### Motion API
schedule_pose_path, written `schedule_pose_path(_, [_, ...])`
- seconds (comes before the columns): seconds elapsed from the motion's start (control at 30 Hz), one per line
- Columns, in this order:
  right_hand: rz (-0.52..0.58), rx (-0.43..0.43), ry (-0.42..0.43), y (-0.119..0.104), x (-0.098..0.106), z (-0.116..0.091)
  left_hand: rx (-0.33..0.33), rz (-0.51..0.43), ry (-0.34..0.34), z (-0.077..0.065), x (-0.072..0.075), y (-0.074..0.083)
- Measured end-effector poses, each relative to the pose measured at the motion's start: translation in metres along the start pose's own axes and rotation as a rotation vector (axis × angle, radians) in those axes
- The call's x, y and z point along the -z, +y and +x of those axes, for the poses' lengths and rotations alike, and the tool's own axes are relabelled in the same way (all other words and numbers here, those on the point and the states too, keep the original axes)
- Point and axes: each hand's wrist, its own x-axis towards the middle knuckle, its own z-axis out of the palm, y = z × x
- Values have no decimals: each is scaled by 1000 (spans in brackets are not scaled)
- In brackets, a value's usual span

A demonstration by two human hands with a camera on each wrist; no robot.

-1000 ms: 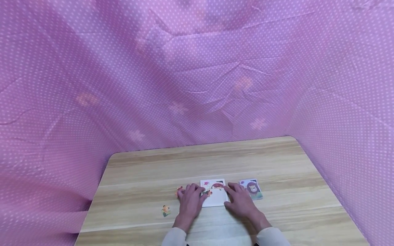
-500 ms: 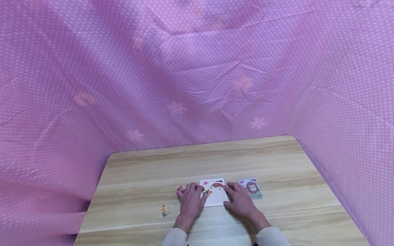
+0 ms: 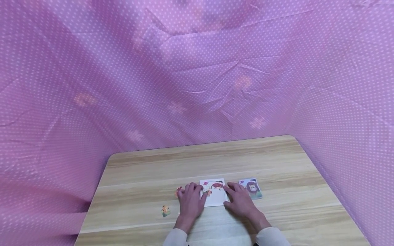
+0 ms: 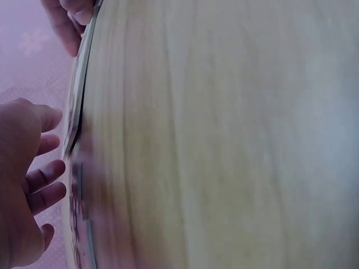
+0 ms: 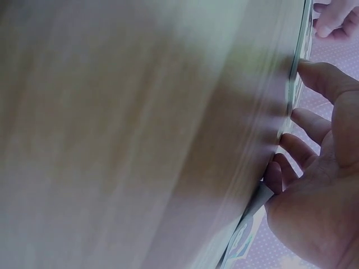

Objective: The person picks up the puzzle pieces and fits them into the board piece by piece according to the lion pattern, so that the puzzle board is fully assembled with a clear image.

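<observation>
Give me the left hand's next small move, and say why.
Probably have the left hand press the orange-and-green piece against the pieces above: it lies beside that hand, its fit is too small to judge, and the right hand is at the right edge of the white board.

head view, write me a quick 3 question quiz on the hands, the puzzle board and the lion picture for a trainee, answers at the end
1. Multiple choice: which hand is nearer the lion picture?
A) the left hand
B) the right hand
C) both equally near

2. True or false: pieces cover the whole puzzle board.

3. Fill in the blank: a loose puzzle piece lies on the wooden table, apart from the left hand, on its ____ side.

Key: 1. B; 2. False, its near part is bare white; 3. left
</observation>
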Motion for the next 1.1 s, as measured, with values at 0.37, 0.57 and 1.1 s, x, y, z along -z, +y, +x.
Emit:
schedule_pose_path(0.37, [2, 11, 22, -1, 1, 1, 127, -94, 21, 3, 15, -38])
schedule_pose_path(0.57, [4, -4, 5, -2, 0, 5, 174, -89, 2, 4, 20, -52])
schedule_pose_path(1.1, [16, -74, 20, -21, -5, 27, 145, -86, -35, 32, 25, -96])
